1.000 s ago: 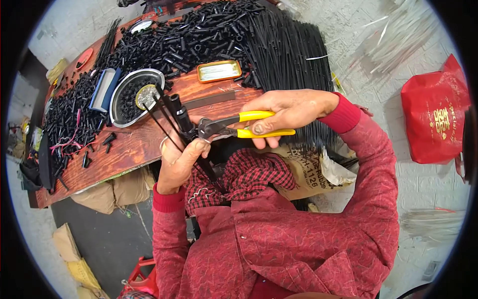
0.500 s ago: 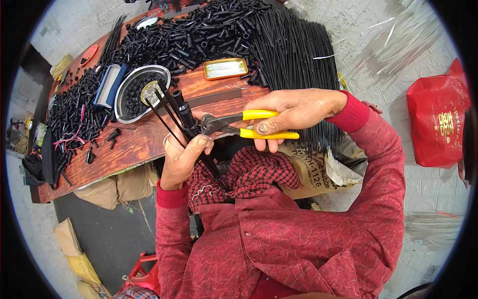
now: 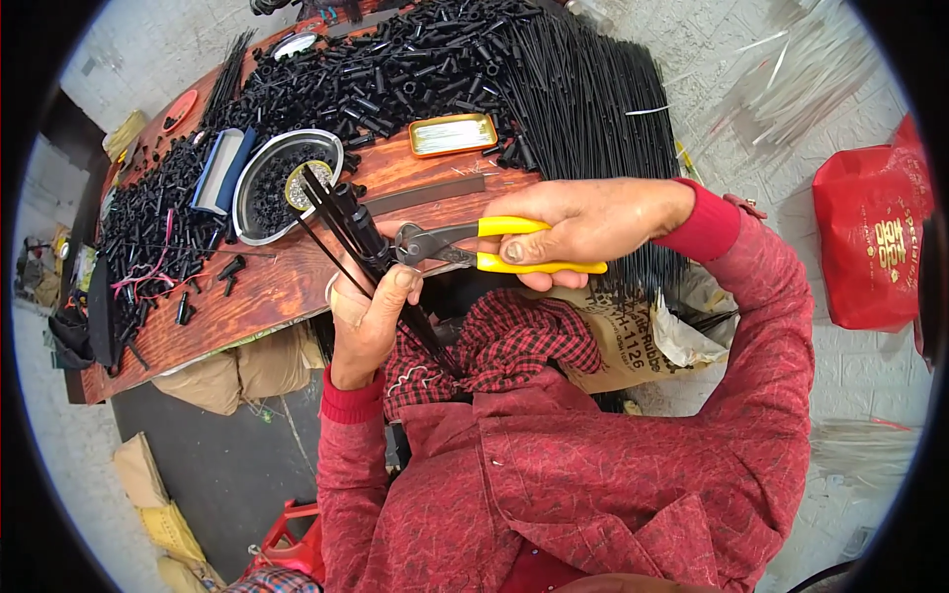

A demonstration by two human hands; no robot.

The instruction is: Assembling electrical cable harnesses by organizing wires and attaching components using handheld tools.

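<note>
My left hand (image 3: 368, 318) is wrapped round a bundle of thin black rods (image 3: 336, 237), with a thicker stepped black tubular piece (image 3: 364, 229) among them. The bundle leans, its lower ends reaching toward my lap. In my right hand (image 3: 583, 229) is a pair of cutting pliers (image 3: 447, 240) with yellow handles, gripped between thumb and fingers. Their dark jaws sit right beside the tubular piece, just above my left thumb. What exactly lies between the jaws cannot be made out.
Heaps of black tubular pieces (image 3: 395, 74) and a large bundle of long black rods (image 3: 593, 128) cover the wooden table's (image 3: 267, 296) far side. An oval metal tray (image 3: 240, 212), an orange-rimmed tin (image 3: 453, 135), a blue-edged box (image 3: 222, 173) and a flat bar (image 3: 425, 195) lie nearer.
The rods and tubular piece have turned slightly in my left hand, the tubular piece now partly behind rods. Both hands keep their grips, and the pliers stay beside the piece.
</note>
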